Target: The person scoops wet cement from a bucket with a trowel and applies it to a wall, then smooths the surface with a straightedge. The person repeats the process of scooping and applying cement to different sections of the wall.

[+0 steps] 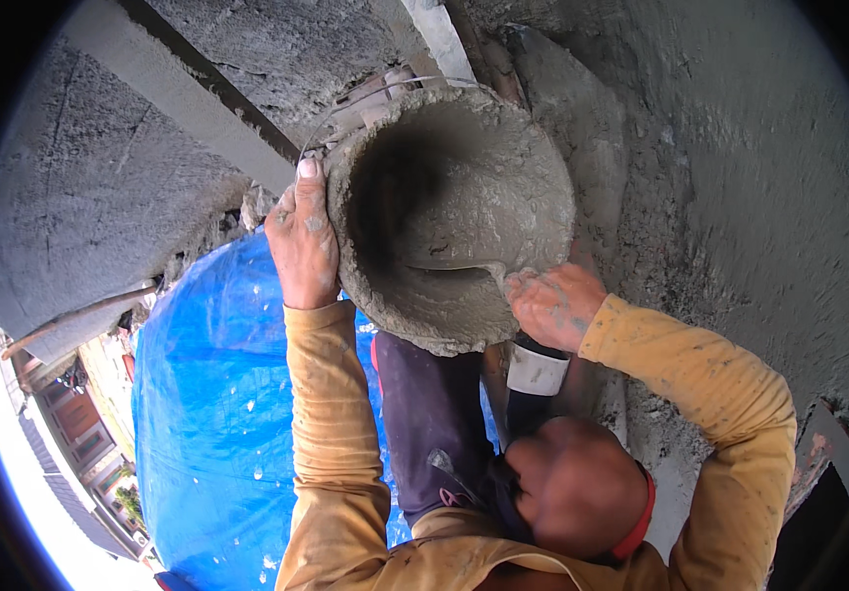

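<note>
Evidently, the mortar-caked bucket [543, 163] in the upper middle of the frame was held with its mouth toward the wearer so the trowel [454, 265] could get inside. The left hand [308, 241] clasped its left rim, thumb on the edge near the wire handle [385, 86], probably to steady it; its other fingers were largely hidden. At the lower right rim, the right hand [557, 307] was curled tightly around the trowel's grip, its blade lying among wet mortar [503, 212]. Blue sheeting [217, 394] spread lower left, perhaps to catch splashes.
</note>
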Action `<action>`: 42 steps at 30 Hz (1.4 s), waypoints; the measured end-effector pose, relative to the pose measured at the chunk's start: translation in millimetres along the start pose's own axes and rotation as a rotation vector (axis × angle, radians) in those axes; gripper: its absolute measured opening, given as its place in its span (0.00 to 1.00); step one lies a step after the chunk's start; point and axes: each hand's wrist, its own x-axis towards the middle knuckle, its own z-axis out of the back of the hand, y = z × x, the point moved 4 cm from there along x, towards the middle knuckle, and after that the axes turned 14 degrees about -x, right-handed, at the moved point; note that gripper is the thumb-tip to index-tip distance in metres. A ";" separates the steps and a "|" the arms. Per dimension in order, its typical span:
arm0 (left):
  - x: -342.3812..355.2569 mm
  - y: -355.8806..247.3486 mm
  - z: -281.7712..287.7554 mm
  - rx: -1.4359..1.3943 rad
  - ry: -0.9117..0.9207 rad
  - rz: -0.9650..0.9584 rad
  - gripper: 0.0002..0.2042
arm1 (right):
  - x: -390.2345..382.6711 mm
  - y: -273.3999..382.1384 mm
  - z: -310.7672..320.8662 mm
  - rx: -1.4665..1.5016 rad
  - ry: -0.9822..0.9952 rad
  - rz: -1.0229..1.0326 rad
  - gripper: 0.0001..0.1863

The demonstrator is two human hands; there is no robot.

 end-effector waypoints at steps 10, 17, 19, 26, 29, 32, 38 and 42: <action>-21.9 -10.7 -32.0 0.024 0.099 -0.056 0.18 | 8.1 -0.6 -65.8 -0.174 -0.271 -0.086 0.10; -27.6 -9.2 -21.3 0.040 0.101 -0.027 0.18 | 12.6 -9.5 8.2 -0.043 -0.152 -0.305 0.10; -29.6 -11.8 -32.3 0.069 0.121 -0.025 0.18 | 16.7 -4.9 -64.0 0.187 -0.324 -0.199 0.11; -26.0 -7.8 -17.3 0.050 0.086 -0.057 0.18 | -35.8 -6.4 -12.3 0.060 0.017 -0.107 0.14; -42.6 -12.8 -34.5 0.043 0.110 -0.076 0.17 | -28.0 -38.5 18.9 -0.133 -0.225 -0.251 0.15; -54.7 -12.1 -47.3 -0.035 0.073 -0.063 0.18 | -11.6 -45.4 13.9 -0.246 -0.303 -0.207 0.14; -50.4 -5.5 -24.7 -0.075 0.091 -0.061 0.17 | 3.3 -10.0 -32.5 -0.157 -0.052 -0.048 0.07; -45.0 -0.5 -7.1 -0.081 0.064 -0.091 0.18 | 7.9 7.8 -55.1 0.117 0.000 -0.110 0.15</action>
